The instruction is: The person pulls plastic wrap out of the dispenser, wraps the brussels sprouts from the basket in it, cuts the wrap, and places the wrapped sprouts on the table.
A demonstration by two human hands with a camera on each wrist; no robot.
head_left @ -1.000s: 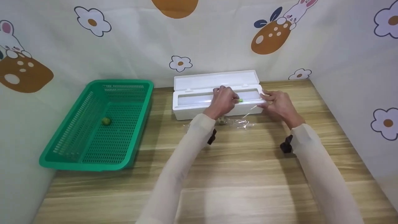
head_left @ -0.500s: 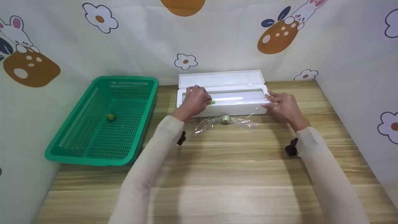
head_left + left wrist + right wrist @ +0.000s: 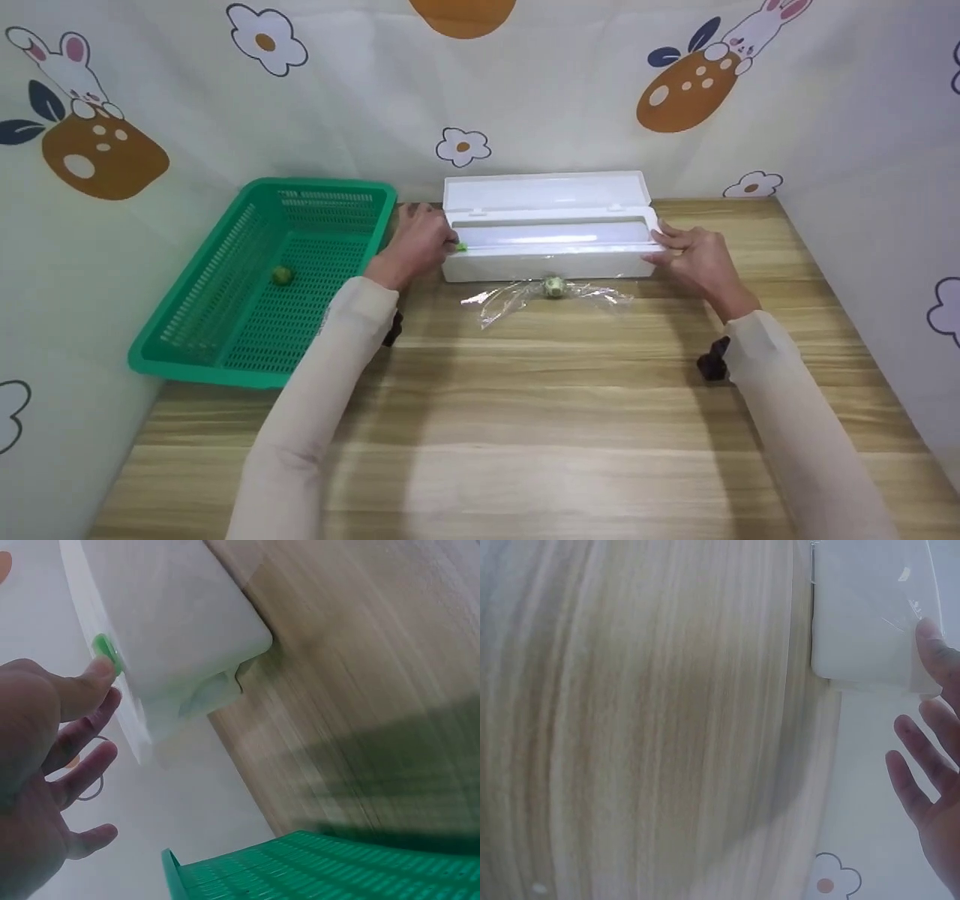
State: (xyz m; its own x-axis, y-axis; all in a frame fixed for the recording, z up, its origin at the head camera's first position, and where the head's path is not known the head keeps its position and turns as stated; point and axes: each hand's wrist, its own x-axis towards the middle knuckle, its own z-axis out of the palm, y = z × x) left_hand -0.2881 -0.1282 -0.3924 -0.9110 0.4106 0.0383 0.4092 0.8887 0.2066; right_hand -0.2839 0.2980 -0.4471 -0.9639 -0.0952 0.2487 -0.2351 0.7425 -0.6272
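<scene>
A long white cling film dispenser [image 3: 551, 265] stands at the back of the table, lid raised and the film roll [image 3: 551, 235] visible inside. My left hand [image 3: 420, 238] pinches the small green slide cutter [image 3: 107, 652] at the dispenser's left end, thumb on it, the other fingers loosely bent. At the right end, my right hand [image 3: 697, 259] holds the dispenser's corner, its thumb [image 3: 932, 649] against the front. Just before the dispenser, a small mottled green ball [image 3: 554, 287] lies with clear film [image 3: 506, 301] spread to both sides.
A green plastic basket [image 3: 210, 373] stands at the left, close to my left forearm. Inside it lies another small green ball [image 3: 282, 275]. A patterned cloth wall [image 3: 555, 90] rises right behind the dispenser.
My left hand has slid the green cutter leftward along the dispenser from right of its middle to its left end. The right hand has stayed at the right end.
</scene>
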